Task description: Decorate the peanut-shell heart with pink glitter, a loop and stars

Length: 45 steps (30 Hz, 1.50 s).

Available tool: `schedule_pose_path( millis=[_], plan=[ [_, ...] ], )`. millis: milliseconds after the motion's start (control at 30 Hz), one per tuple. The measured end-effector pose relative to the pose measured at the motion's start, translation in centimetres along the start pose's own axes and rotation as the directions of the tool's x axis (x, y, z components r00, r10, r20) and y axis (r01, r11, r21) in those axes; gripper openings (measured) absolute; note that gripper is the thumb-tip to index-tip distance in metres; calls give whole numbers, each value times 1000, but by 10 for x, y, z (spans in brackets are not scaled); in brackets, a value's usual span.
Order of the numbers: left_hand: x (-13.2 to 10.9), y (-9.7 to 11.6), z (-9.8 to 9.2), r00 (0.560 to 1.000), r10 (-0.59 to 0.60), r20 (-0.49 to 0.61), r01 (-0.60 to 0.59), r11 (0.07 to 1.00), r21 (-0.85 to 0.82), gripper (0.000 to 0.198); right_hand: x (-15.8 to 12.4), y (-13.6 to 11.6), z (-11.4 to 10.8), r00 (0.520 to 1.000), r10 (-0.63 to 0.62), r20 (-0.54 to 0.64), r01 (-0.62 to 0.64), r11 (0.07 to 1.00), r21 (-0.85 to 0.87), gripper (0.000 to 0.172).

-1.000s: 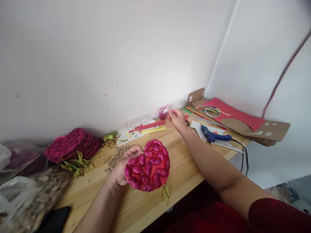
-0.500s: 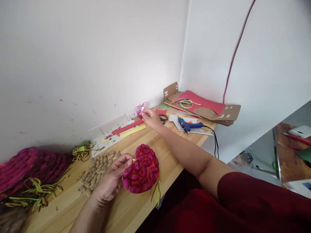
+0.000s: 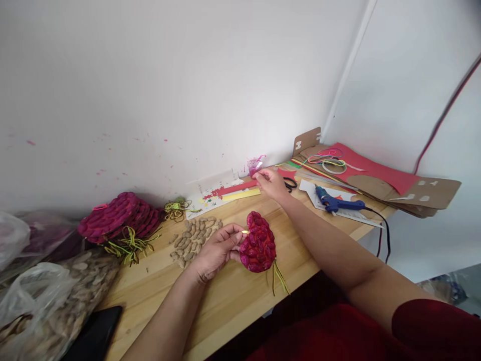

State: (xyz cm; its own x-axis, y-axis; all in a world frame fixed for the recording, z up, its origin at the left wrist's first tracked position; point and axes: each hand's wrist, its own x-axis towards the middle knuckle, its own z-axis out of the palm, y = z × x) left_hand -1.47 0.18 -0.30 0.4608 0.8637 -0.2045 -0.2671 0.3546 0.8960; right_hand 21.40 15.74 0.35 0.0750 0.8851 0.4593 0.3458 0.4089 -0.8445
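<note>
The left hand (image 3: 220, 250) pinched the craft piece (image 3: 262, 239), seemingly already filled with purple peanuts (image 3: 248, 259), near the front edge of the worktop (image 3: 158, 293), while loose peanuts (image 3: 192, 239) lay uncoloured, and the right hand (image 3: 272, 182), its grip not clear, was at the pink cup (image 3: 253, 167) by the back edge

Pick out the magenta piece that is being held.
The lumpy magenta piece in the left hand; it is gripped at its edge, while the others lie in a stack farther left.
</note>
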Motion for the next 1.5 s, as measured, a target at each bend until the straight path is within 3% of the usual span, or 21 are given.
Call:
schedule_pose_path(
  millis=[167, 300, 433, 600, 667, 767, 867, 1067, 1267, 1367, 1500],
  plan=[
    [3, -1, -2, 1000, 12, -17, -12, 1000, 11, 41, 0, -10, -2, 999, -39, -5, 38, 995, -97, 19],
    [3, -3, -9, 998, 10, -62, -8, 999, 35, 41, -16, -36, -24, 995, -93, 25, 96, 964, -249, 27],
    [6, -2, -12, 993, -10, -114, 17, 998, 66, 48, -50, -53, -83, 988, -109, 113, 150, 872, -467, 16],
    [7, 1, -6, 988, -18, -154, 28, 998, 64, 56, -91, -39, -191, 998, 63, 0, -44, 693, -720, 24],
    [7, 2, -3, 987, -14, -158, 23, 998, 59, 57, -101, -28, -223, 989, 146, 6, -87, 622, -778, 28],
    [6, 3, -3, 987, -10, -159, 20, 998, 61, 56, -110, -10, -242, 966, 257, 35, -115, 546, -830, 32],
    [5, 2, -6, 987, 0, -160, 12, 997, 74, 56, -114, 3, -241, 956, 288, 49, -116, 529, -840, 25],
    [5, 2, -8, 986, -11, -168, 20, 999, 50, 48, -110, 1, -255, 982, 190, 7, -132, 703, -698, 23],
    [9, -3, -15, 990, -21, -140, 30, 997, 66, 49, -108, -10, -267, 971, 216, -104, -239, 917, -320, 21],
    [10, -5, -18, 992, -28, -121, 38, 996, 77, 50, -110, -15, -259, 958, 272, -90, -280, 956, -86, 30],
    [11, -5, -20, 994, -31, -107, 41, 995, 92, 52, -112, -27, -254, 930, 366, -39, -357, 922, 147, 37]
  ],
)
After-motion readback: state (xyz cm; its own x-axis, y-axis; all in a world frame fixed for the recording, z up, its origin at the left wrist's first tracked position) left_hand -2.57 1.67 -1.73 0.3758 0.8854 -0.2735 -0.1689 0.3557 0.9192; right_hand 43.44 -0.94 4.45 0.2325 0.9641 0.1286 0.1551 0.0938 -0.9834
